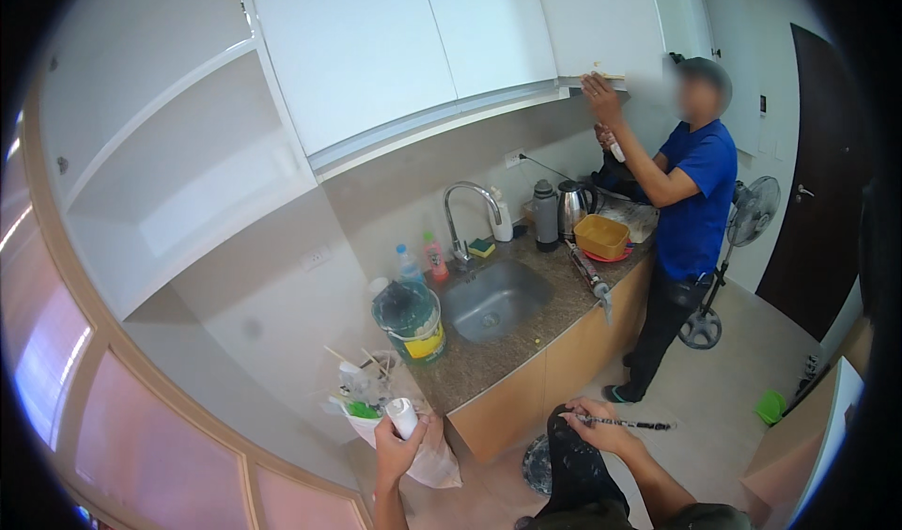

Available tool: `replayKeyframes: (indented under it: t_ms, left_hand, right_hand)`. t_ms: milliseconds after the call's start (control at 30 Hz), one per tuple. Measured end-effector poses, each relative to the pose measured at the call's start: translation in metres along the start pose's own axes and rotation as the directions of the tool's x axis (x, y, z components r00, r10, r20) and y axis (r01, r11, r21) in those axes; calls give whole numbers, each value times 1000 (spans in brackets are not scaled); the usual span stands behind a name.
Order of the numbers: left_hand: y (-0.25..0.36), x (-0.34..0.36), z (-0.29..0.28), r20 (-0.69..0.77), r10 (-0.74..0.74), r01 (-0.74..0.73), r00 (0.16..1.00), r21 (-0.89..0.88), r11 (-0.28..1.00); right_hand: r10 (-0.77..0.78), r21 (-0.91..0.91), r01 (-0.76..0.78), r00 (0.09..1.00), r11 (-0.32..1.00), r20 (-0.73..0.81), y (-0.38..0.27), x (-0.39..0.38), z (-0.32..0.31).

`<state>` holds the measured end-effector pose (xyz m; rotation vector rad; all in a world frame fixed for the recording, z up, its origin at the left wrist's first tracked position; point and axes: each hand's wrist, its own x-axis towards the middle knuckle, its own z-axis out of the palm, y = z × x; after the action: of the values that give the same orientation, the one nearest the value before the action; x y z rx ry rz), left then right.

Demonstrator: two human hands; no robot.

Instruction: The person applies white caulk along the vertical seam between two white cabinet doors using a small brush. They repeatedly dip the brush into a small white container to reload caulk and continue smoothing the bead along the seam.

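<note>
My left hand [400, 453] is wrapped round a short white cylinder [402, 417], whose exact kind I cannot make out. Close behind it stands a white sack [435, 459] stuffed with sticks and plastic scraps. My right hand [609, 428], above my raised dark-trousered knee [571, 459], grips a thin dark rod [650, 426] speckled with white. The rod points to the right, and its kind is unclear.
A stained bucket [406, 319] stands left of the sink [495, 300]. A caulking gun [590, 274] juts over the counter edge, near a yellow tub [601, 237]. A person in a blue shirt [700, 187] reaches up to the wall cabinet [601, 23]. A fan [754, 212] stands behind.
</note>
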<state>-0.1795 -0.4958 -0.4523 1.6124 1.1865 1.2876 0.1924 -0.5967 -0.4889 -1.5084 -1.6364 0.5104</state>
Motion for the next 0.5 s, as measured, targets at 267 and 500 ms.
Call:
replayKeyframes:
  t_ms: [267, 500]
  left_hand:
    - [46, 124, 30, -41, 21, -25, 999, -112, 993]
    - [105, 314, 91, -66, 397, -398, 915, -10, 917]
  right_hand:
    - [130, 212, -143, 989, 967, 74, 47, 90, 10]
    - [-133, 328, 131, 991, 936, -17, 56, 262, -56]
